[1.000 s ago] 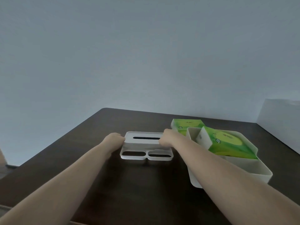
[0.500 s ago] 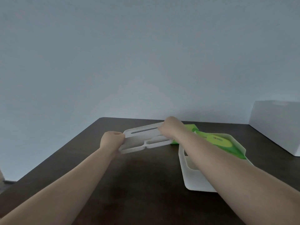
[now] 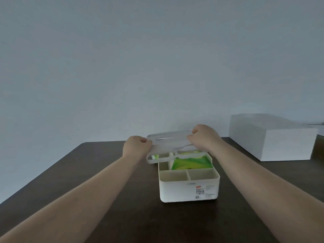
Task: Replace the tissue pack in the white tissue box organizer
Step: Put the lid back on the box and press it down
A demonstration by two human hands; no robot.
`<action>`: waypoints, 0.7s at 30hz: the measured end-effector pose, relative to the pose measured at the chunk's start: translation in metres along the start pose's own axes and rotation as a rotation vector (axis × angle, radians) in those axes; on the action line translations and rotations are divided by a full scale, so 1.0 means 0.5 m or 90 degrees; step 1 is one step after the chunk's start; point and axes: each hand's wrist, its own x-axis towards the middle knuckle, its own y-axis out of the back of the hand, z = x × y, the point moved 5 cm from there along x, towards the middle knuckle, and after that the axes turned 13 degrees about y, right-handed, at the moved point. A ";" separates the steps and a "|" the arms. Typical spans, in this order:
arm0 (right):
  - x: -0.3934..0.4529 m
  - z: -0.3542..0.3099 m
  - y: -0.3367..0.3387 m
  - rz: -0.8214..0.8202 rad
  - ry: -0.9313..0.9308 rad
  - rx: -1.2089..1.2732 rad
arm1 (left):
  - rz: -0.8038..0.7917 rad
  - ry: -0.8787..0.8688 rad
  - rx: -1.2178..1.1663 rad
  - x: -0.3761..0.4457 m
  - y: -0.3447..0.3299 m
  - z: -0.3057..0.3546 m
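White tissue box organizer (image 3: 189,188): base stands on the dark tabletop (image 3: 108,204), near centre, open at the top. Two small front compartments are visible. Behind them a green tissue pack (image 3: 191,163) sits in the larger rear compartment; only its upper face shows, its far end being covered by the lid. A label on the front wall is too small to read.

Lid (image 3: 168,144): white, with a slot and cut-outs, held tilted above the rear part of the base, its near edge lowest. The lid is motion-blurred, so the outline of its cut-outs is unclear, and contact with the base rim cannot be determined.

Left hand (image 3: 135,146): curled closed on the lid's left end, fingers hidden beneath the knuckles.

Right hand (image 3: 204,137): closed on the lid's right end, fingertips concealed behind the lid.

A sliver of green (image 3: 156,156) shows under the lid's left edge; its identity cannot be told.

A white box (image 3: 273,141) rests at the far right of the tabletop, well apart from the organizer.
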 end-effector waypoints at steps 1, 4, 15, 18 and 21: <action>-0.010 0.018 0.001 -0.007 -0.013 0.008 | -0.004 -0.006 0.011 -0.005 -0.012 0.005; -0.037 0.061 -0.001 -0.017 -0.034 0.013 | -0.016 -0.017 0.048 -0.016 -0.044 0.018; -0.077 0.108 -0.029 -0.038 -0.069 0.057 | -0.019 -0.036 0.106 -0.026 -0.088 0.005; -0.078 0.123 -0.040 -0.030 -0.090 0.048 | -0.042 -0.022 0.126 -0.025 -0.093 0.000; -0.078 0.133 -0.048 -0.028 -0.100 0.040 | -0.055 -0.020 0.148 -0.022 -0.100 -0.009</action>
